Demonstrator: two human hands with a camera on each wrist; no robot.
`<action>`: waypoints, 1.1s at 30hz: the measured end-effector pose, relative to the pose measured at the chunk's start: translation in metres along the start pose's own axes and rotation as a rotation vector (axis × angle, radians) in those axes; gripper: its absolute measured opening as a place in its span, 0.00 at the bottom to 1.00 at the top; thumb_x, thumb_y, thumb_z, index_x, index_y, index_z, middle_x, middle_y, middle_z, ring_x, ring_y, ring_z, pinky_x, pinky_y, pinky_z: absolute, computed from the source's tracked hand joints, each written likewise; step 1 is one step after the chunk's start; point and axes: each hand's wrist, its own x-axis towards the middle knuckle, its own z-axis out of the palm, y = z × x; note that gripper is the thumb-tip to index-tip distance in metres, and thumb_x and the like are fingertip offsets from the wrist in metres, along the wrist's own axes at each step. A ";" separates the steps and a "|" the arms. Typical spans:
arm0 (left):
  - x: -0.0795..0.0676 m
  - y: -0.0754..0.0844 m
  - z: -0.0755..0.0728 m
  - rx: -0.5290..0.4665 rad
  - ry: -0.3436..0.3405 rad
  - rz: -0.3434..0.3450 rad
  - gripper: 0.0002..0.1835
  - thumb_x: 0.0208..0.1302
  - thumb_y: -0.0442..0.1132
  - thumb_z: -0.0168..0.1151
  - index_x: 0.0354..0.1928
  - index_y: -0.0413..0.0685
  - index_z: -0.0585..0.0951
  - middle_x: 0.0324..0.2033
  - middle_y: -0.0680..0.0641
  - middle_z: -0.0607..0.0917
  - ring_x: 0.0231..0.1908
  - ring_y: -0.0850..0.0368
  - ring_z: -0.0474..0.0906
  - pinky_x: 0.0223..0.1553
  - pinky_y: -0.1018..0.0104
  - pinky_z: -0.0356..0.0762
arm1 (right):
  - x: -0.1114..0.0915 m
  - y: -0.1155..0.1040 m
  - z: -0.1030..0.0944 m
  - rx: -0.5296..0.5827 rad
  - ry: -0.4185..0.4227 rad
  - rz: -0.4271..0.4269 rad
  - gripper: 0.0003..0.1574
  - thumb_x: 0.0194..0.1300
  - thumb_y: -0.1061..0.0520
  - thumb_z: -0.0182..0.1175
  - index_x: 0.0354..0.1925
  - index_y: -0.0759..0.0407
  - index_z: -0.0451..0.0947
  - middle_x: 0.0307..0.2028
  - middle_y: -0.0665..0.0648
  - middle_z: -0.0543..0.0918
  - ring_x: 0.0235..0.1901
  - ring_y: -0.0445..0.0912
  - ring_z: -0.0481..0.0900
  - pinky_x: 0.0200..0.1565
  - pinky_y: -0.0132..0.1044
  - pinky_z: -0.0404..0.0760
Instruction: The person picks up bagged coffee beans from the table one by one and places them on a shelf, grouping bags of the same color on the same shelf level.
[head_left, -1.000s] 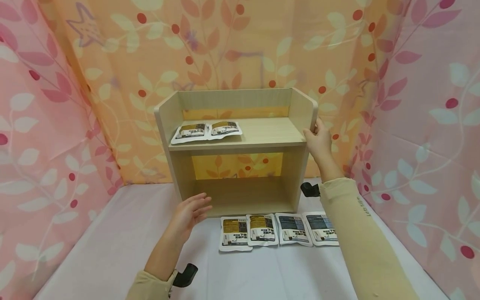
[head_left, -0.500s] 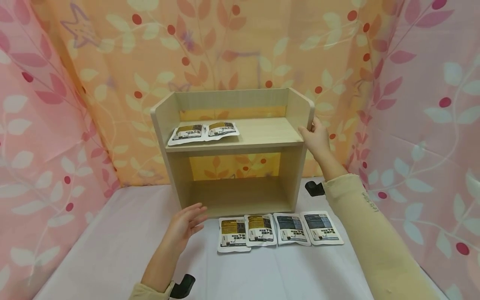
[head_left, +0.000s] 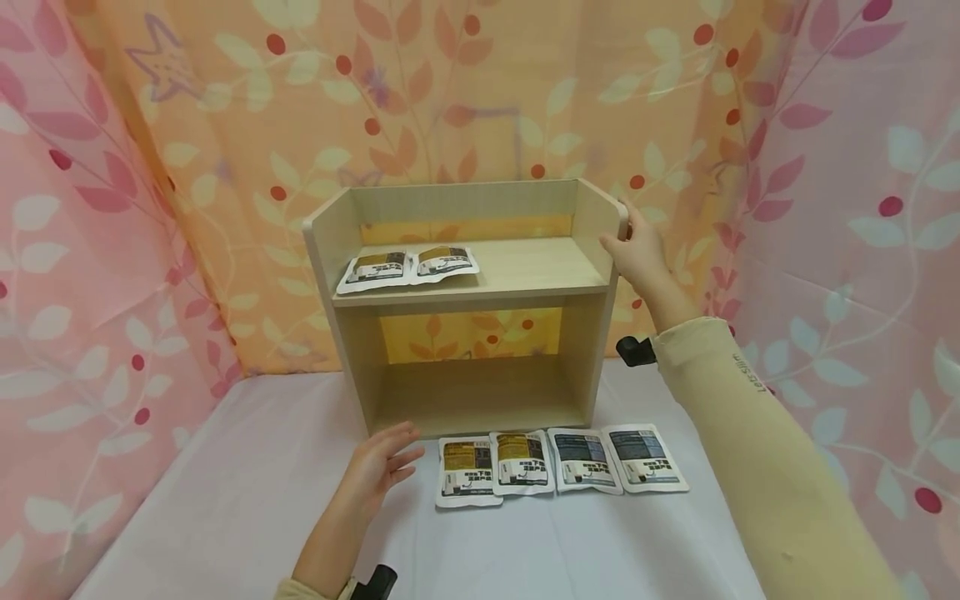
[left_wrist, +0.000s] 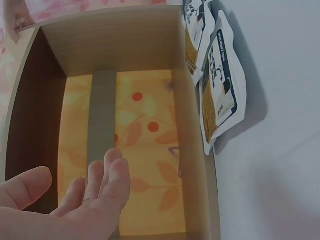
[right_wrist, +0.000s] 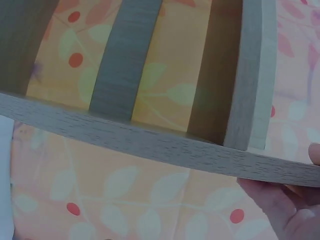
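Note:
A light wooden two-tier shelf (head_left: 471,292) stands upright on the table. My right hand (head_left: 637,250) grips the upper part of its right side panel (right_wrist: 150,145), thumb on one face and fingers on the other, as the right wrist view shows. My left hand (head_left: 375,471) hovers in front of the shelf's lower left corner, fingers loosely extended and holding nothing. In the left wrist view this hand (left_wrist: 95,200) overlaps the lower compartment. Two white pouches with gold labels, one of them the right-hand pouch (head_left: 444,263), lie side by side at the left of the upper tier.
In front of the shelf several pouches lie in a row on the white tablecloth (head_left: 510,550): a gold-labelled pouch (head_left: 467,475) overlapped by another gold one (head_left: 522,462), then two dark-blue-labelled pouches (head_left: 585,460). Floral curtains (head_left: 480,92) enclose the back and sides.
My right hand has slid a little higher along the side panel. The left hand has drifted slightly down, away from the shelf's lower compartment. The pouches lie as before.

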 end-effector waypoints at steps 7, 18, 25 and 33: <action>0.002 -0.006 0.003 0.000 0.038 -0.006 0.26 0.71 0.35 0.52 0.67 0.28 0.64 0.58 0.36 0.77 0.47 0.48 0.82 0.39 0.67 0.80 | 0.004 0.001 0.005 0.027 0.053 -0.023 0.42 0.70 0.63 0.51 0.77 0.51 0.48 0.67 0.68 0.65 0.62 0.59 0.69 0.60 0.54 0.71; 0.015 -0.033 0.010 0.030 0.044 -0.095 0.32 0.69 0.34 0.51 0.71 0.28 0.55 0.67 0.26 0.60 0.61 0.29 0.63 0.53 0.50 0.69 | 0.001 0.001 0.004 0.020 0.062 -0.011 0.42 0.70 0.62 0.51 0.77 0.50 0.49 0.67 0.68 0.64 0.62 0.59 0.68 0.61 0.52 0.70; 0.020 -0.048 0.010 0.048 0.038 -0.176 0.32 0.69 0.34 0.51 0.69 0.25 0.56 0.64 0.23 0.61 0.56 0.31 0.69 0.57 0.44 0.69 | 0.000 0.005 0.006 -0.006 0.070 -0.005 0.41 0.71 0.62 0.51 0.77 0.50 0.48 0.68 0.67 0.63 0.64 0.60 0.66 0.62 0.54 0.68; 0.028 -0.059 0.007 0.034 0.026 -0.295 0.25 0.68 0.37 0.51 0.61 0.28 0.64 0.53 0.32 0.79 0.42 0.48 0.80 0.45 0.52 0.72 | 0.000 0.004 0.009 -0.007 0.089 -0.016 0.40 0.71 0.62 0.50 0.76 0.51 0.50 0.67 0.67 0.65 0.62 0.61 0.68 0.62 0.54 0.68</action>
